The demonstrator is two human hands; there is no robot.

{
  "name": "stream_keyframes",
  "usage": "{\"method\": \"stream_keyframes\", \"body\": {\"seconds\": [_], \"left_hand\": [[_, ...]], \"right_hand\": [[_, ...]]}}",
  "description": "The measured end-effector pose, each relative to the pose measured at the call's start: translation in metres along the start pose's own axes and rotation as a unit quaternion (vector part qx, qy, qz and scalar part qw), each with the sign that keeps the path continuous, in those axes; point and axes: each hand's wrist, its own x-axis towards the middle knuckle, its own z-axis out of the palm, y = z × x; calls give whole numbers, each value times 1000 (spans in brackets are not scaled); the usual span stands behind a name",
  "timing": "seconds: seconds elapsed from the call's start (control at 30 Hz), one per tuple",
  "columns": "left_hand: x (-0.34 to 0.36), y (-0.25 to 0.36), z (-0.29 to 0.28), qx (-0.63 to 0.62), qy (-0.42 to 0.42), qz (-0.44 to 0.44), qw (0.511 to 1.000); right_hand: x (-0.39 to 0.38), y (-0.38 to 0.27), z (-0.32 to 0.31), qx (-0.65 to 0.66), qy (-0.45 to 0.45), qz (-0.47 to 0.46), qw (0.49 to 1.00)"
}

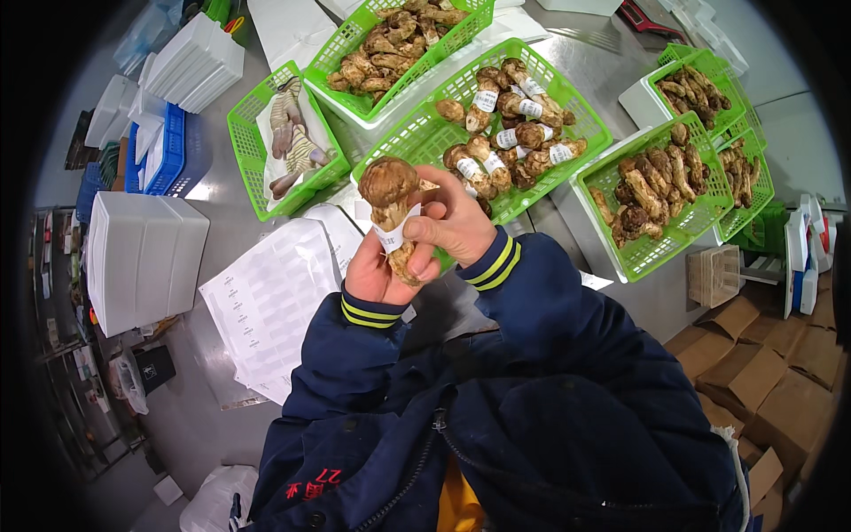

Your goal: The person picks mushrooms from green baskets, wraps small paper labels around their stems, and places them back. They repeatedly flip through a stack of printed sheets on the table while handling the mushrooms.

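Between my hands is a large brown mushroom (388, 182) with a thick stem, held upright and slightly tilted. A white paper label (393, 232) is wrapped across its stem. My left hand (370, 277) closes around the lower stem. My right hand (456, 222) grips from the other side, with its thumb pressed on the label. Just beyond, a green basket (417, 137) holds several mushrooms (529, 108) with white labels around their stems. Beside my left forearm lie printed label sheets (266, 297) on the metal table.
A small green basket (246, 146) with striped gloves (288, 129) stands at left. Other green baskets (651, 266) of unlabelled mushrooms stand at the back and right, some on white foam boxes. White foam boxes (133, 262) and a blue crate (173, 160) are left; cardboard boxes (749, 372) lie right.
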Motion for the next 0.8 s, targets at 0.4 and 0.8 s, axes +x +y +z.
{"method": "stream_keyframes", "body": {"seconds": [0.4,0.8], "left_hand": [[3,1,-6,118,27,93,988],[16,0,-5,445,222,251,830]], "right_hand": [[-3,-8,4,-142,111,-127,975],[-27,22,24,-409,127,-245,870]]}}
